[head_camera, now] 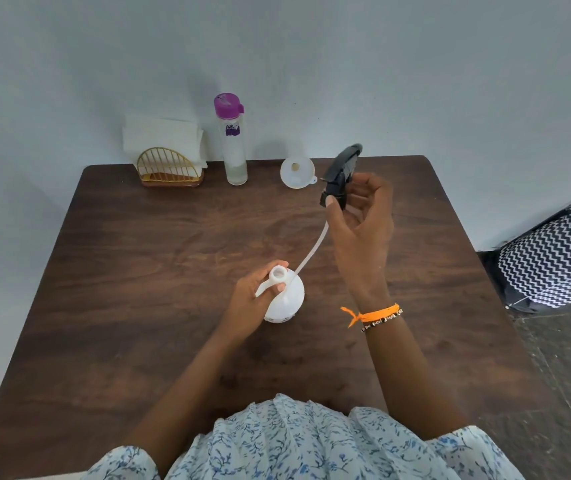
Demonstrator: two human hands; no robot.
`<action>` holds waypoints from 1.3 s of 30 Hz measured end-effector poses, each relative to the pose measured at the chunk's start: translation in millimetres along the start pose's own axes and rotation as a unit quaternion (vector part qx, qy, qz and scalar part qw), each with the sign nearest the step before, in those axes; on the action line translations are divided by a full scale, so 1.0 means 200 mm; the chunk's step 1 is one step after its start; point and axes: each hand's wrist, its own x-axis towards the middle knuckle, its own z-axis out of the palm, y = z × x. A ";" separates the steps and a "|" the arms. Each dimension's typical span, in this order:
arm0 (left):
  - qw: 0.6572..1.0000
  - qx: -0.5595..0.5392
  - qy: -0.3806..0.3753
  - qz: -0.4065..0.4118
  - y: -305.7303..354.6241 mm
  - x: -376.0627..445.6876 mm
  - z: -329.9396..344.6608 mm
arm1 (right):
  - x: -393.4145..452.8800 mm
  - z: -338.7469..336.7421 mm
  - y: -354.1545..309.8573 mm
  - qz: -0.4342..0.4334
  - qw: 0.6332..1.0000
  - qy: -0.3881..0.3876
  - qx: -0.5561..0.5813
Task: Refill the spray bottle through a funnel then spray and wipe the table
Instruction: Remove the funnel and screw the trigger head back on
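A white spray bottle (289, 299) stands on the brown table (138, 289) with its neck uncapped. My left hand (251, 299) grips it around the neck. My right hand (360, 220) holds the black spray head (339, 174) raised above the table, thumb and fingers pinching its collar. The head's white dip tube (311, 249) hangs down to the bottle's shoulder, outside the mouth. A white funnel (297, 172) lies at the back of the table, just left of the spray head. A clear water bottle with a purple cap (232, 140) stands left of the funnel.
A gold wire holder with white napkins (166, 157) stands at the back left against the wall. A black-and-white zigzag patterned bag (554, 258) lies on the floor beyond the table's right edge.
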 end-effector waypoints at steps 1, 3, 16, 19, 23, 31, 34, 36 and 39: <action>1.000 -0.001 -0.002 -0.002 0.00 0.00 0.00 | 0.00 0.00 -0.03 -0.022 1.000 -0.003 -0.006; 1.000 -0.006 -0.005 0.000 0.01 0.00 0.00 | -0.01 0.01 -0.07 -0.057 0.998 -0.013 -0.018; 1.000 -0.023 -0.013 -0.001 0.01 0.00 -0.01 | 0.00 0.07 -0.17 -0.134 0.990 -0.035 -0.040; 1.000 -0.024 -0.013 0.007 0.00 0.00 -0.01 | -0.01 0.08 -0.16 -0.136 0.989 -0.044 -0.039; 1.000 -0.018 -0.016 0.005 -0.01 0.01 -0.01 | -0.03 0.09 -0.12 -0.138 0.987 -0.069 -0.040; 1.000 -0.014 -0.019 0.002 -0.04 0.02 -0.01 | -0.06 0.07 -0.02 -0.087 0.989 -0.112 -0.030; 0.999 -0.038 -0.021 -0.003 -0.02 0.01 -0.02 | -0.12 0.06 0.09 -0.009 0.992 -0.127 -0.010; 0.999 -0.040 -0.018 -0.011 -0.02 0.01 -0.02 | -0.17 0.04 0.16 0.041 0.990 -0.138 0.007; 0.999 -0.028 -0.007 -0.015 -0.01 0.01 -0.01 | -0.23 0.03 0.25 0.094 0.982 -0.163 0.025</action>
